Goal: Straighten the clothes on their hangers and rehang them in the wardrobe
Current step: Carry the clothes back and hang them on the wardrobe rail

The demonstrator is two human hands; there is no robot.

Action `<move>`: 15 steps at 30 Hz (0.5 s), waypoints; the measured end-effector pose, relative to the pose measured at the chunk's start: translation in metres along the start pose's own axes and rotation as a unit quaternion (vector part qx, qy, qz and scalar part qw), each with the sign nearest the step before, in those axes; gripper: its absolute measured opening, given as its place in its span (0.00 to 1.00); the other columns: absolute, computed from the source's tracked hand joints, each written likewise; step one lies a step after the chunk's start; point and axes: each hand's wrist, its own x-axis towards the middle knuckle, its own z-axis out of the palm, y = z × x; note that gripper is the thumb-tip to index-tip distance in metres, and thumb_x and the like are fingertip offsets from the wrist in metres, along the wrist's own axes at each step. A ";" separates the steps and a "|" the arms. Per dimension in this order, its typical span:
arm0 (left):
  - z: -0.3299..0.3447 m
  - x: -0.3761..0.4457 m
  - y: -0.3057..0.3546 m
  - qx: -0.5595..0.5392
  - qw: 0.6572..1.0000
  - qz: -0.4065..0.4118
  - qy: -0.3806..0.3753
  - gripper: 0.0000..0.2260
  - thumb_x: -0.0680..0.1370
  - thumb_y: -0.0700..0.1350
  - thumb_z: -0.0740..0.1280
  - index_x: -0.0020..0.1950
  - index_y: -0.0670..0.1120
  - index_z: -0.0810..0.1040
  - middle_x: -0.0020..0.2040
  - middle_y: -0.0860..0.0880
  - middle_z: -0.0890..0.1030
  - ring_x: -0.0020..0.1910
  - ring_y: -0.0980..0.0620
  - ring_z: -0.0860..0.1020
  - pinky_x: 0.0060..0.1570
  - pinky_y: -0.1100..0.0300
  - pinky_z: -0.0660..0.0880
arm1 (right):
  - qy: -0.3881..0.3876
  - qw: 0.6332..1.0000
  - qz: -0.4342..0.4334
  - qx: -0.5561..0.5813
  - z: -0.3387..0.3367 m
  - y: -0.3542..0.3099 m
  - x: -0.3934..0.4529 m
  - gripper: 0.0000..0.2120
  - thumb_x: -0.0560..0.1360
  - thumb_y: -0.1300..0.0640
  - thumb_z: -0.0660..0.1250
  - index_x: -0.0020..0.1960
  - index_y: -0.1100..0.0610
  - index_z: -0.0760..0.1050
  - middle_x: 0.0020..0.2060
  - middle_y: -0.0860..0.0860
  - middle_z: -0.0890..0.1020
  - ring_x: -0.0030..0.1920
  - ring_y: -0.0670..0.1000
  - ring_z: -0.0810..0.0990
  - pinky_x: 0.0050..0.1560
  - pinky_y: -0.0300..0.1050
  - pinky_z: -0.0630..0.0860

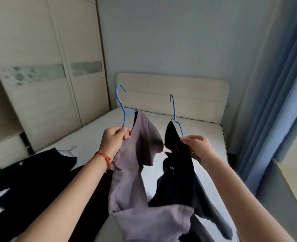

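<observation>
My left hand [115, 138] grips a blue wire hanger [122, 105] with a mauve-grey garment [133, 165] hanging off it, bunched and twisted. My right hand [198, 147] pinches a second blue hanger [174, 113] together with a black garment [179, 173] that droops from it. Both are held up over the bed [99, 130], hooks pointing up. The wardrobe [39, 67] stands at the left, its sliding doors pale with a patterned band; a gap shows at its far left edge.
More black clothes [27, 173] lie spread on the bed at the left, with a thin grey wire hanger [69, 151] beside them. A padded headboard [172, 95] is behind. Blue curtains [273, 102] and a window sill run along the right.
</observation>
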 end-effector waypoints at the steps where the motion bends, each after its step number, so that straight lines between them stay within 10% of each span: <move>1: -0.015 0.000 0.001 -0.008 1.000 -0.006 0.008 0.14 0.78 0.34 0.59 0.32 0.40 0.73 0.23 0.54 0.75 0.29 0.62 0.77 0.37 0.68 0.72 | -0.001 1.000 -0.011 -0.009 0.012 -0.003 -0.001 0.07 0.74 0.66 0.65 0.37 0.62 0.75 0.32 0.59 0.77 0.31 0.55 0.75 0.35 0.42 0.73; 15: -0.249 -0.041 0.037 -0.057 0.991 -0.040 0.113 0.11 0.79 0.36 0.58 0.39 0.40 0.77 0.17 0.54 0.67 0.22 0.62 0.74 0.33 0.73 0.72 | -0.067 0.985 -0.156 -0.031 0.219 -0.048 -0.074 0.08 0.74 0.62 0.64 0.36 0.61 0.75 0.27 0.52 0.72 0.31 0.51 0.70 0.34 0.42 0.67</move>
